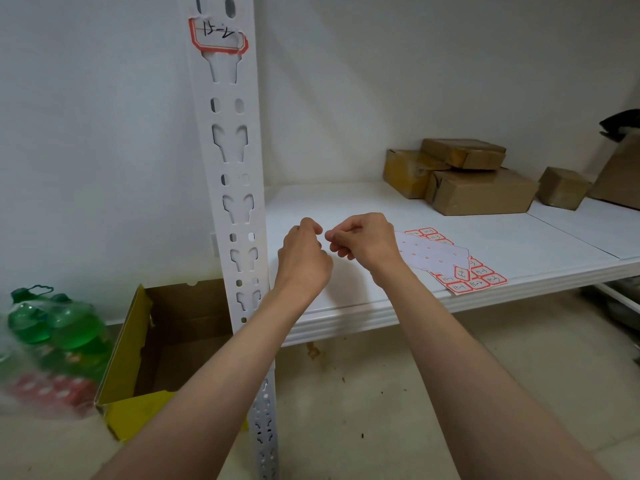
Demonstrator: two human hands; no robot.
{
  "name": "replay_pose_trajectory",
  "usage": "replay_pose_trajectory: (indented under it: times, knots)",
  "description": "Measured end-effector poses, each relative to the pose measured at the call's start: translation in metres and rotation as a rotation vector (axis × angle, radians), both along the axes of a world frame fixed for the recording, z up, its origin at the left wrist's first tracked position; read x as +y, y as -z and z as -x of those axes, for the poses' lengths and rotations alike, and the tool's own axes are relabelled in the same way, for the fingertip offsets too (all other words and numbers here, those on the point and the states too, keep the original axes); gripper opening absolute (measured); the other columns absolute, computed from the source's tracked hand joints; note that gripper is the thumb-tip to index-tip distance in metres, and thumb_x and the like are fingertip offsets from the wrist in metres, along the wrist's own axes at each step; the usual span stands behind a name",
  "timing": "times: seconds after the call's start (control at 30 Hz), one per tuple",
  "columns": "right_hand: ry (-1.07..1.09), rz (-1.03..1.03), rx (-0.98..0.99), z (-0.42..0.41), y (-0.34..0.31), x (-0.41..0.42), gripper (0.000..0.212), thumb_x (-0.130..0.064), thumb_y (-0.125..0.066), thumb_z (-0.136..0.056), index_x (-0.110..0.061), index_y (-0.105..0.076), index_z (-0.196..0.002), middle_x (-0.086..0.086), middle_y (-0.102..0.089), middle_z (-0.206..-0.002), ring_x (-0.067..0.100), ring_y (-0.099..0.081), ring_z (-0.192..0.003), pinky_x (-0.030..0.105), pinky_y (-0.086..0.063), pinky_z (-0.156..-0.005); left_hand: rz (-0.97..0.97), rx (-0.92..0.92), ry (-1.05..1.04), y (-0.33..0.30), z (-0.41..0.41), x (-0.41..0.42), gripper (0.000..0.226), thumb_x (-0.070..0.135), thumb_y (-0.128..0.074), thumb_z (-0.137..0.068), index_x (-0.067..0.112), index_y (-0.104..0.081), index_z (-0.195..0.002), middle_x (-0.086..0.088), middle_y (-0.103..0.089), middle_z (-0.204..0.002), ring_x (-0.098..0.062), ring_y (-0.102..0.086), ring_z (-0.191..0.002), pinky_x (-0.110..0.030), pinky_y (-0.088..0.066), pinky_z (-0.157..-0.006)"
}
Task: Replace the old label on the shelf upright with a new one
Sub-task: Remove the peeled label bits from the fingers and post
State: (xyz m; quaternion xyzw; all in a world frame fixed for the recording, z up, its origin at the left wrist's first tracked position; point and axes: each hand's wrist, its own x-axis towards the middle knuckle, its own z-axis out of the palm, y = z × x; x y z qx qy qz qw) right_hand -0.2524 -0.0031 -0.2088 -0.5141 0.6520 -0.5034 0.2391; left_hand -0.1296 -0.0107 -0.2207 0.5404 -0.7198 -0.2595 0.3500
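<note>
The shelf upright (pixel 232 188) at left of centre looks like punched sheet metal painted a smooth, faintly glossy white. The label (pixel 218 34) at its top is thin paper, torn and wrinkled. The shelf (pixel 485 237) board has a smooth white satin finish. The sticker sheet (pixel 450 259) lying on it is glossy paper. The boxes (pixel 481 192) at upper right are matt brown cardboard. The bottles (pixel 55 327) at lower left are shiny green plastic under clear film. The floor (pixel 381 393) is dull and speckled.

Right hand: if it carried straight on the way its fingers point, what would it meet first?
The right hand points left at the left hand, almost touching. It would likely meet those fingers first, though depth is unclear.
</note>
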Motion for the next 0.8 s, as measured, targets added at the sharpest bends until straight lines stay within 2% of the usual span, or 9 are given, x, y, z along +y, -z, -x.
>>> replay_pose_trajectory:
  times: [0.1, 0.17, 0.23, 0.33, 0.5, 0.57, 0.63, 0.7, 0.8]
  knots:
    - [0.02, 0.002, 0.011, 0.001, 0.003, -0.002, 0.016, -0.017, -0.08, -0.084, -0.002, -0.077, -0.08, 0.007, -0.071, -0.069, 0.009, -0.058, -0.055, 0.018, -0.049, -0.055, 0.01, 0.011, -0.014, 0.001, 0.001, 0.0, 0.042, -0.005, -0.047, -0.093, 0.016, -0.052, -0.129, -0.005, -0.059, -0.12, -0.026, -0.06, -0.104, -0.033, -0.048, -0.081]
    - [0.026, 0.004, -0.053, 0.001, 0.004, -0.003, 0.022, -0.022, -0.077, -0.087, -0.001, -0.076, -0.08, 0.008, -0.071, -0.07, 0.01, -0.059, -0.056, 0.021, -0.05, -0.057, 0.018, 0.044, -0.03, 0.001, 0.002, -0.001, 0.035, -0.001, -0.046, -0.096, 0.015, -0.055, -0.125, -0.007, -0.06, -0.119, -0.028, -0.062, -0.1, -0.042, -0.056, -0.084]
    - [0.019, -0.013, -0.19, -0.001, 0.002, -0.003, 0.03, -0.026, -0.065, -0.097, 0.0, -0.075, -0.085, 0.01, -0.073, -0.071, 0.013, -0.064, -0.056, 0.021, -0.052, -0.058, 0.023, 0.103, -0.039, 0.001, 0.003, -0.002, 0.025, 0.005, -0.049, -0.099, 0.015, -0.061, -0.12, -0.008, -0.064, -0.116, -0.029, -0.064, -0.099, -0.049, -0.059, -0.083]
    - [0.017, -0.049, -0.35, -0.002, -0.004, -0.002, 0.044, -0.035, -0.047, -0.105, -0.002, -0.072, -0.093, 0.016, -0.075, -0.074, 0.02, -0.072, -0.063, 0.024, -0.057, -0.058, 0.075, 0.156, -0.012, 0.0, 0.003, -0.001, 0.011, 0.02, -0.066, -0.096, 0.013, -0.072, -0.104, -0.003, -0.072, -0.095, -0.024, -0.067, -0.092, -0.05, -0.058, -0.082]
    - [-0.009, -0.105, -0.403, 0.001, -0.014, 0.008, 0.059, -0.047, -0.031, -0.107, -0.003, -0.07, -0.1, 0.021, -0.074, -0.077, 0.025, -0.073, -0.068, 0.029, -0.06, -0.062, 0.135, 0.206, -0.014, -0.002, 0.003, 0.005, 0.015, 0.025, -0.076, -0.089, 0.015, -0.068, -0.082, 0.002, -0.066, -0.074, -0.02, -0.066, -0.076, -0.047, -0.059, -0.07]
    - [-0.014, -0.112, -0.392, 0.002, -0.016, 0.01, 0.064, -0.047, -0.027, -0.108, -0.002, -0.071, -0.098, 0.018, -0.075, -0.075, 0.025, -0.073, -0.069, 0.027, -0.059, -0.062, 0.142, 0.169, -0.002, -0.004, 0.004, 0.005, 0.011, 0.009, -0.066, -0.092, 0.014, -0.071, -0.083, 0.0, -0.068, -0.074, -0.024, -0.067, -0.078, -0.049, -0.059, -0.074]
    - [0.009, -0.102, -0.387, 0.002, -0.016, 0.01, 0.068, -0.046, -0.027, -0.108, -0.001, -0.075, -0.093, 0.013, -0.075, -0.074, 0.023, -0.07, -0.069, 0.026, -0.058, -0.061, 0.113, 0.166, 0.001, -0.004, 0.005, 0.004, 0.027, -0.002, -0.053, -0.092, 0.014, -0.075, -0.091, -0.003, -0.072, -0.078, -0.026, -0.068, -0.084, -0.05, -0.06, -0.074]
    - [0.027, -0.094, -0.385, 0.005, -0.016, 0.009, 0.069, -0.045, -0.028, -0.108, -0.002, -0.078, -0.091, 0.009, -0.071, -0.076, 0.019, -0.066, -0.07, 0.027, -0.056, -0.062, 0.085, 0.188, -0.023, -0.003, 0.007, 0.003, 0.033, -0.003, -0.049, -0.093, 0.016, -0.073, -0.103, -0.001, -0.073, -0.084, -0.026, -0.069, -0.089, -0.051, -0.06, -0.077]
    - [-0.003, -0.101, -0.399, 0.006, -0.018, 0.011, 0.068, -0.045, -0.028, -0.108, -0.003, -0.078, -0.092, 0.008, -0.07, -0.078, 0.018, -0.065, -0.071, 0.027, -0.056, -0.066, 0.08, 0.21, -0.055, -0.002, 0.01, 0.003, 0.02, 0.009, -0.06, -0.096, 0.022, -0.064, -0.111, 0.006, -0.068, -0.082, -0.024, -0.068, -0.089, -0.05, -0.058, -0.082]
